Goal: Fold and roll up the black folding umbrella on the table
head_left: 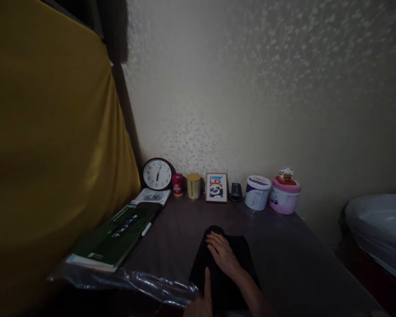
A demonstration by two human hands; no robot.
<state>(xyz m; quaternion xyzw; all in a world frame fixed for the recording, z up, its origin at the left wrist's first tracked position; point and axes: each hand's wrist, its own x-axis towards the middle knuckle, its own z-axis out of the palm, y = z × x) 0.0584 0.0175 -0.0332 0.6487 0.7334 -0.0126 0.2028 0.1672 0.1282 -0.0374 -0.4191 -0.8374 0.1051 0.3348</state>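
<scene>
A black piece of folded cloth, perhaps a garment, lies near the table's front edge. My right hand rests on its upper part with the fingers stretched out flat and nothing held. Lower down, my left hand is at the cloth's left side near the edge. One of its fingers points forward along the fabric; the other fingers are largely hidden at the bottom of the picture. Dim light hides the folds and the exact kind of the cloth.
Along the wall stand a clock, a red can, a yellow-lidded tin, a framed panda picture and white and pink tubs. A green book lies left. Clear plastic hangs over the front edge.
</scene>
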